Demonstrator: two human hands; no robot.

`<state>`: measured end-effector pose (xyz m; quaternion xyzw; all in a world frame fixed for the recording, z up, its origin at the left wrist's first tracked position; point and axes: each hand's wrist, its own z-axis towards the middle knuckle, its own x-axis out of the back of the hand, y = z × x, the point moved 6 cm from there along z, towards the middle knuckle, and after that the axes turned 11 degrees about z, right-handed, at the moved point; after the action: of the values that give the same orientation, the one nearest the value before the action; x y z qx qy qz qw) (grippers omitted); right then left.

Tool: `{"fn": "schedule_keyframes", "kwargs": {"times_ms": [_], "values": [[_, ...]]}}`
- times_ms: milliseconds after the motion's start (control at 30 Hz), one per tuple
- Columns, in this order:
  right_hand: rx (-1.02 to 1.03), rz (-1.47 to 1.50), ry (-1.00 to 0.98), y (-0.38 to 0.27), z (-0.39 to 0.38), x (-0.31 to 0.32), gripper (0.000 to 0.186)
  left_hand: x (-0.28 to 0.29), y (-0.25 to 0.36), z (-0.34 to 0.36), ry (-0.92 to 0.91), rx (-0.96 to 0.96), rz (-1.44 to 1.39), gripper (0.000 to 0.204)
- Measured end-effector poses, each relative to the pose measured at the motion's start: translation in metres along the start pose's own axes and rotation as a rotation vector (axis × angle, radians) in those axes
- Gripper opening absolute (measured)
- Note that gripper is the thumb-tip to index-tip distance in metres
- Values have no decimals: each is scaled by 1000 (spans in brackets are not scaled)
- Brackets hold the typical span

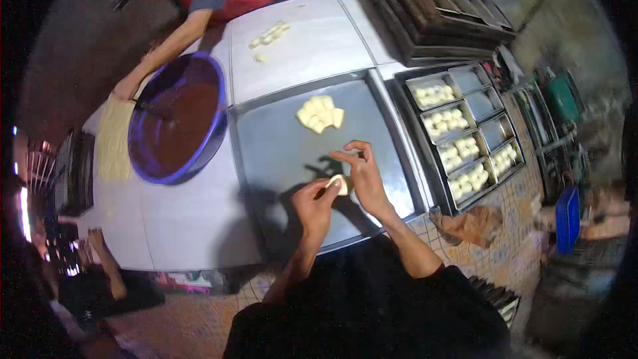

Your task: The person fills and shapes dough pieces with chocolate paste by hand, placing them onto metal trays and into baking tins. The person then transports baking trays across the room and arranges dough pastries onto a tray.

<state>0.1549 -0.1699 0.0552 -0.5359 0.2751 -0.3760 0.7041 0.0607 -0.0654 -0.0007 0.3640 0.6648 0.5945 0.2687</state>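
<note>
A small pale piece of dough is pinched between the thumb and fingers of my left hand. My right hand is right beside it, fingers apart and partly stretched out; its palm side is next to the dough, and I cannot tell whether it touches. Both hands are over a shiny metal tray set on the table. Farther up the tray lies a cluster of cut dough pieces, pressed against one another.
Left of the tray stands a blue basin of brown filling, a co-worker's arm reaching beside it toward a dough sheet. More dough pieces lie at the back. On the right are loaf pans, several holding dough, and stacked dark pans.
</note>
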Motion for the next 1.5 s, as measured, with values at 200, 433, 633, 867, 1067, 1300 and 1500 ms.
{"fn": "schedule_keyframes", "kwargs": {"times_ms": [200, 433, 633, 867, 1067, 1300, 1500], "values": [[-123, 360, -284, 32, 5, -50, 61, -2, 3, 4, -501, 385, -1455, 78], [-340, 496, -465, 56, 8, -76, 118, 182, 87, 178, 77, -302, -402, 86], [-301, 533, -350, 101, -1, -67, 81, 242, -8, 288, 35, 135, 898, 97], [-434, 728, -166, 106, 8, -59, 65, 185, 59, 186, 264, 81, 453, 104], [-701, 924, 95, 100, 4, -77, 21, 58, 27, 41, 7, 187, -471, 76], [162, -248, -140, 24, -21, -42, 31, 39, 18, 2, -67, -113, 153, 38], [157, 21, -115, 4, -27, -22, 20, 28, -13, -12, -179, 4, 33, 21]]}}
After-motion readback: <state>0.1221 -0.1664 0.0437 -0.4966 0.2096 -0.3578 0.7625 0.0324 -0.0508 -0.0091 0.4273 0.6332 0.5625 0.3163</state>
